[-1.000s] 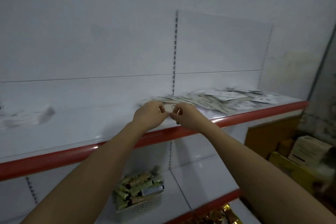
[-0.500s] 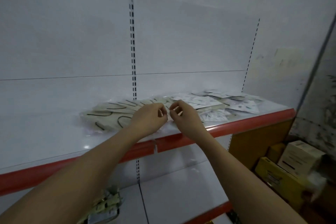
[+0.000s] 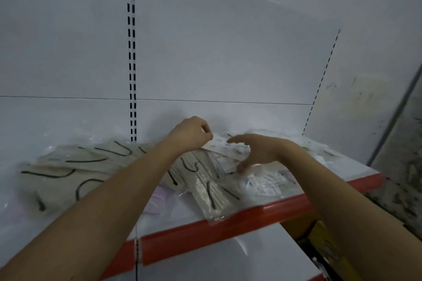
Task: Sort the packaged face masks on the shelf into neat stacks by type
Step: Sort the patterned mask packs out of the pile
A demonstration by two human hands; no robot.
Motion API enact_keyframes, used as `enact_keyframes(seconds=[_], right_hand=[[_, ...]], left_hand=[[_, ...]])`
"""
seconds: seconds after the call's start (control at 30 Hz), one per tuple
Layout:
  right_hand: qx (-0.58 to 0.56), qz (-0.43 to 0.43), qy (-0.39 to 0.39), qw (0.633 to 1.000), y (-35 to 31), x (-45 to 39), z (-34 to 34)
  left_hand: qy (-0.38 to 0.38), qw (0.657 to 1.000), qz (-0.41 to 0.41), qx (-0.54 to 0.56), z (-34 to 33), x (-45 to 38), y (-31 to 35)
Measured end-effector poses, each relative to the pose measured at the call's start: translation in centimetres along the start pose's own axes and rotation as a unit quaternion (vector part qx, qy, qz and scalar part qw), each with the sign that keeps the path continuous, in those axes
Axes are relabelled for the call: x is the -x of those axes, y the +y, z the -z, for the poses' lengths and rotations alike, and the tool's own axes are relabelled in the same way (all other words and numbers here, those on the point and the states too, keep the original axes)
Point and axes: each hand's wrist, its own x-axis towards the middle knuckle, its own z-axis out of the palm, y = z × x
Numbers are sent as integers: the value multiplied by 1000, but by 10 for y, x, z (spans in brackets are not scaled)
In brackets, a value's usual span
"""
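Beige masks w/ black loops lie spread over the shelf's left and middle; white mask packs on the right. Left hand, fingers curled, pinches a white pack at its corner. Right hand spread wide, holding nothing, fingertips on the white packs.

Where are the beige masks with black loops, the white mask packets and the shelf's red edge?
Beige masks (image 3: 68, 167): head view, on the flat middle of the pile.
White mask packets (image 3: 265, 183): head view, on a clear-wrapped packet near the front.
Red edge (image 3: 228, 229): head view, on its front face.
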Motion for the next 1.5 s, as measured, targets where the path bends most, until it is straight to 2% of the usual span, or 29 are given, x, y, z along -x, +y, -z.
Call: enact_keyframes(seconds=[0.1,0.23,0.33,0.43,0.47,0.5,0.57,0.63,0.67,0.73,0.83,0.9,0.97,1.03,1.1,1.13,1.17,1.23,1.27,1.33,1.4,1.43,1.5], right_hand=[[14,29,-15,999,8,-15,10],[-25,110,45,993,24,-35,36],[-129,134,165,969,38,-48,61],[-236,156,304,910,44,-66,70],[-273,165,334,887,43,-70,68],[-307,179,355,865,43,-75,65],[-352,221,365,833,41,-82,57],[-362,269,331,829,41,-92,44],[-365,285,296,836,42,-94,36],[-393,293,218,844,47,-97,17],[-469,290,157,819,60,-95,6],[-530,254,187,787,66,-93,18],[-558,208,302,744,72,-94,26],[-493,238,424,722,74,-92,25],[-342,344,445,752,69,-90,13],[-265,395,419,773,66,-95,4],[-197,425,360,807,61,-98,-3],[-119,412,225,875,53,-101,-10],[-104,405,187,889,52,-101,-12],[-137,408,121,894,58,-93,-5],[-215,376,63,899,67,-84,15],[-255,365,76,892,72,-80,26],[-340,349,193,852,80,-79,45]], left_hand=[[35,999,11,10,4,-19,9],[136,989,20,59,10,-37,20],[259,954,52,139,14,-47,29],[402,894,47,191,5,-47,44],[425,877,34,220,1,-47,49],[415,869,23,267,-5,-46,55],[295,876,18,382,-22,-45,68],[176,882,7,438,-46,-45,75],[144,881,1,451,-58,-44,77],[115,881,10,459,-74,-39,75],[113,874,70,467,-73,-35,60],[155,856,105,482,-62,-35,49],[209,841,128,483,-54,-38,40],[250,819,148,495,-51,-39,37],[233,797,138,539,-51,-40,39],[207,794,130,556,-51,-39,41],[183,796,122,564,-52,-37,43],[159,809,105,556,-52,-35,46],[161,815,97,548,-53,-36,45],[194,827,94,519,-52,-38,43],[241,832,106,488,-52,-43,40],[255,835,106,475,-51,-46,39],[246,855,81,450,-51,-50,38]])
